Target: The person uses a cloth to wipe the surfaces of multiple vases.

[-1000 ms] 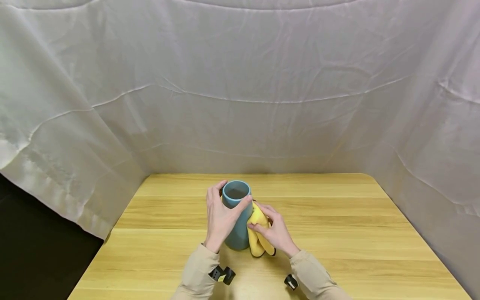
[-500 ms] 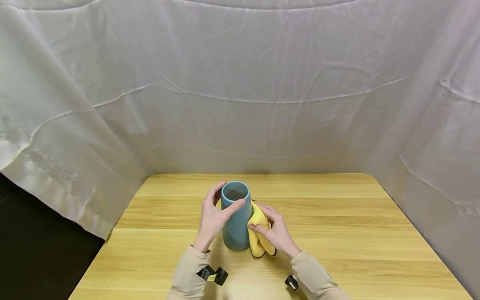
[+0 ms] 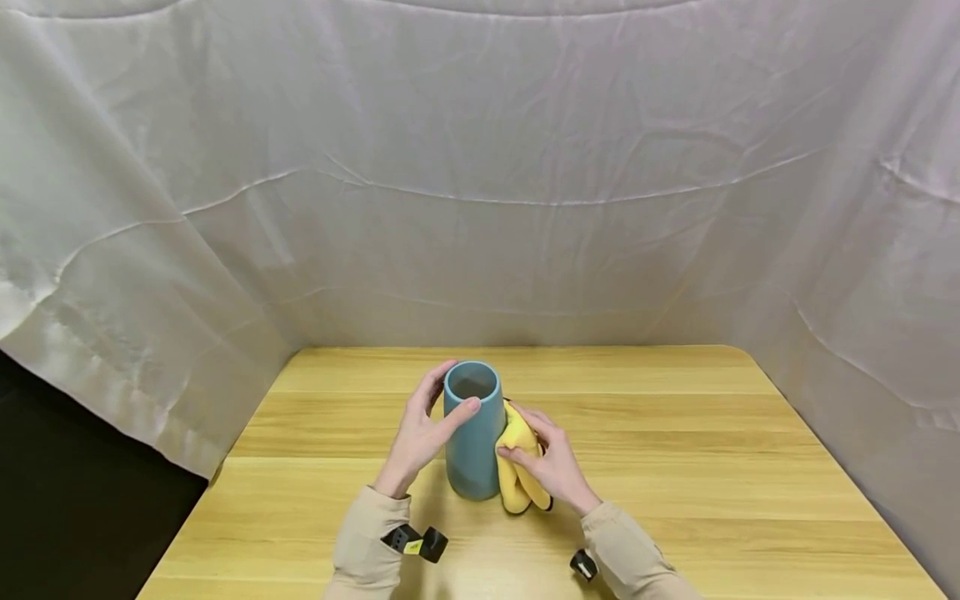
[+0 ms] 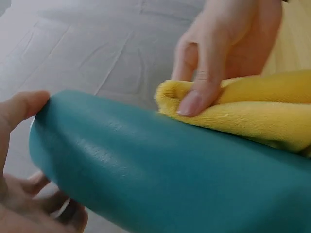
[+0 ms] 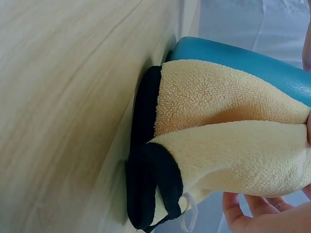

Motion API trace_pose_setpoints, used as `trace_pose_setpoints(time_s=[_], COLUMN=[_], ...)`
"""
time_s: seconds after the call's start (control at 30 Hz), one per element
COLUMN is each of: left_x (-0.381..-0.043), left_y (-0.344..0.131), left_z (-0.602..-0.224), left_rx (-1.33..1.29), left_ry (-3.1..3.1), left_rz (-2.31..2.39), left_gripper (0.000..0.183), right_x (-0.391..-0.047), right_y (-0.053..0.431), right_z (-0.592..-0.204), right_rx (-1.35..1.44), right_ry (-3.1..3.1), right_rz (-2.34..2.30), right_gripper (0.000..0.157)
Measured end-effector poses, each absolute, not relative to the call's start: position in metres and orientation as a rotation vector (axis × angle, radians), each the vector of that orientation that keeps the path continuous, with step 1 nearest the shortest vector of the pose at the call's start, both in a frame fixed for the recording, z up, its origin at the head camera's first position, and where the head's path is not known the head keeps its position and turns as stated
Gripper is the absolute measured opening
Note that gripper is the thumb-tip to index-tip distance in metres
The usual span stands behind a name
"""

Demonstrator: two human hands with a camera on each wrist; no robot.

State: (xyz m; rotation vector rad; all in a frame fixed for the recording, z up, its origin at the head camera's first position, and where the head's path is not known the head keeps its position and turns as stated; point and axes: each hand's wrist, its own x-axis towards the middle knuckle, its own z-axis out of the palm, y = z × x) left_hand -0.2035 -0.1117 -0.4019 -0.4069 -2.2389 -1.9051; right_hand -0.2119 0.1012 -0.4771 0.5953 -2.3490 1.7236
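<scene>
A tall blue vase (image 3: 474, 458) stands upright on the wooden table, its round mouth facing up. Around its upper part my left hand (image 3: 415, 433) is spread, thumb at the front just below the rim and fingers at the far left side. My right hand (image 3: 553, 465) pinches a folded yellow cloth (image 3: 516, 492) between thumb and fingers, against the vase's right side. In the left wrist view the thumb presses the upper end of the cloth (image 4: 262, 119) beside the vase wall. Black edging (image 5: 146, 109) on the cloth's lower end shows in the right wrist view, with a small clear loop.
The wooden table (image 3: 712, 467) extends to both sides and behind the vase. Pale grey curtains (image 3: 525, 250) enclose the back and sides. A dark area (image 3: 75, 467) lies beyond the table's left edge. Small black cameras (image 3: 432, 544) are strapped at both wrists.
My left hand has shifted left and down, its thumb sliding from the rim's right side to the vase's front. My right hand and the cloth stay almost in place; the vase remains standing.
</scene>
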Motion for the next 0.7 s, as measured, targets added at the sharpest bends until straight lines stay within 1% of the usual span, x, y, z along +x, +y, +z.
trace_pose_setpoints(time_s=[0.13,0.3,0.5,0.7], left_x=[-0.201,-0.200,-0.201,-0.204], left_y=[-0.104,-0.100,-0.107,-0.111], left_z=[-0.401,-0.402,-0.402,-0.403], left_rx=[-0.318,-0.248,-0.305,-0.343], left_ry=[-2.220,-2.172,-2.181,-2.213], left_rz=[-1.757,-1.728,-1.787,-1.804], left_gripper=[0.070,0.069,0.062,0.063], right_x=[-0.213,-0.212,-0.210,-0.210], right_y=[0.101,0.101,0.100,0.099], right_z=[-0.478,-0.477,-0.477,-0.477], right_rx=[0.604,0.594,0.541,0.532], right_ry=[-2.340,-2.345,-2.356,-2.354], right_rz=[1.716,1.710,1.757,1.768], right_gripper=[0.061,0.061,0.063,0.063])
